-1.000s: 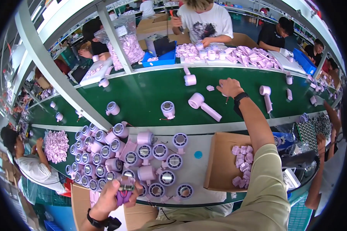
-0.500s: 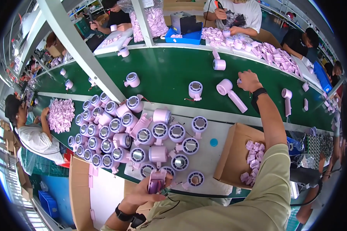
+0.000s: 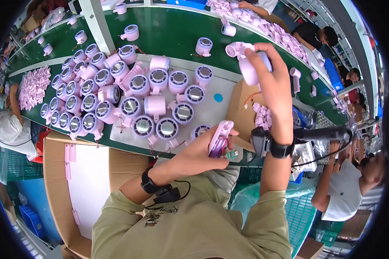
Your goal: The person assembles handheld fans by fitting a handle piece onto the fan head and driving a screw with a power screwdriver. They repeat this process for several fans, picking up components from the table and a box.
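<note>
My left hand (image 3: pixel 199 149) is closed around a pink handle shell (image 3: pixel 222 131), which has a purple cell inside and a small green circuit board (image 3: pixel 231 155) at its lower end. Raised over the cardboard box, my right hand (image 3: pixel 272 80) grips a lilac-pink fan head (image 3: pixel 250 71) between thumb and fingers. Thin wires (image 3: pixel 250 100) dangle below that head. Just behind it a pink fan with a grille (image 3: pixel 234 50) lies on the green belt, partly hidden by my fingers. Many more round fan heads (image 3: pixel 158 77) crowd the bench to the left.
The cardboard box (image 3: pixel 237 105) below my right hand holds small pink parts (image 3: pixel 262 115). A green conveyor belt (image 3: pixel 173 30) runs along the far side. At lower left stands a large open carton (image 3: pixel 56 172). Co-workers sit at left, at right and across the belt.
My right hand has come back from the belt toward me, now with a fan head in it. The left hand has shifted right and up with the handle shell. The whole view has swung.
</note>
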Motion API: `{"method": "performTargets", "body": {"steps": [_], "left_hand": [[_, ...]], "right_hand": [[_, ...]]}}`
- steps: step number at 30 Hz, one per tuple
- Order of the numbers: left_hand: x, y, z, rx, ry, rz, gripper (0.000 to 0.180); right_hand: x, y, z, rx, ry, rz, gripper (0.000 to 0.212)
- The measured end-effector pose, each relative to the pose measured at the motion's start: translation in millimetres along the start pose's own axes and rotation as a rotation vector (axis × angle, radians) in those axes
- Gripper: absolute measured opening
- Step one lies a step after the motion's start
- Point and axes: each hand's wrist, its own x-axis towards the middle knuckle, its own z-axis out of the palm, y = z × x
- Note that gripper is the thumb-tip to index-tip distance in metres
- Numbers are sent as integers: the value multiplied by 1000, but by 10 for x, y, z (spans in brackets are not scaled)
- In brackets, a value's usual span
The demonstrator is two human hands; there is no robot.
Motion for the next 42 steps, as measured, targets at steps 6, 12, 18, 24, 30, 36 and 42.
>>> {"method": "performTargets", "body": {"steps": [6,12,18,24,30,36,42], "left_hand": [[-87,-165,279,28,-21,38,64],[-235,-279,427,237,1,128,72],[-261,-450,345,137,-114,155,57],[-222,-490,379,145,-21,-34,32],[-165,-520,413,23,28,-260,35],[-82,-321,356,-204,-74,-169,32],[-61,-441,130,-160,-244,-176,35]], "right_hand": [[-1111,-176,198,-127,175,-77,23],[-1568,62,338,14,303,97,25],[-1709,134,324,203,293,269,26],[-1813,110,235,704,276,393,19],[-1868,239,183,812,251,343,15],[-2025,331,-101,672,246,238,15],[-2028,437,-219,545,92,203,21]]}}
